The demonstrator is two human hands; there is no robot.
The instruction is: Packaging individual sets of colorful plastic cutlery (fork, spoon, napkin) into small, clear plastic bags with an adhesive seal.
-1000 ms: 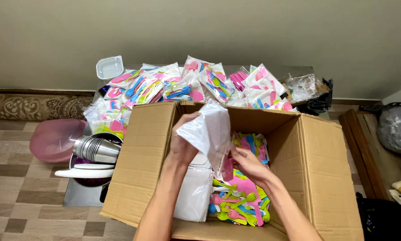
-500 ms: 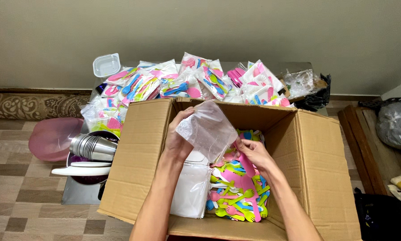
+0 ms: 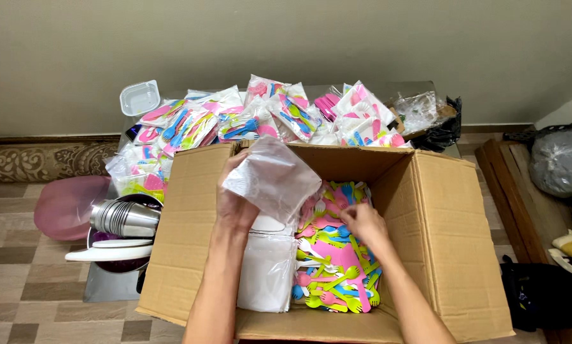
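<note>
left hand (image 3: 236, 202) is closed around a clear plastic bag (image 3: 274, 178), pinching one edge so the bag hangs lifted above the cardboard box (image 3: 190, 236) and not resting in it. under that hand a stack of more clear bags (image 3: 267, 271) stands on edge against the box's left inner wall, which seems to keep them upright and easy to pull one at a time. to the right, a loose heap of plastic spoons and forks (image 3: 333, 267) in pink, green, blue and white fills the rest of the box floor. right hand (image 3: 361, 223) reaches down onto that heap with fingers curled; whether it already grips a piece i cannot tell.

far left on the floor sit a pink bowl (image 3: 63, 204) and a nest of metal cups (image 3: 123, 218) on a dark tray. behind the box, filled packets of cutlery (image 3: 254, 118) are piled on a low table against the wall, with an empty clear tub (image 3: 139, 97) at their left end. at the far right lies a grey sack (image 3: 563, 162).
</note>
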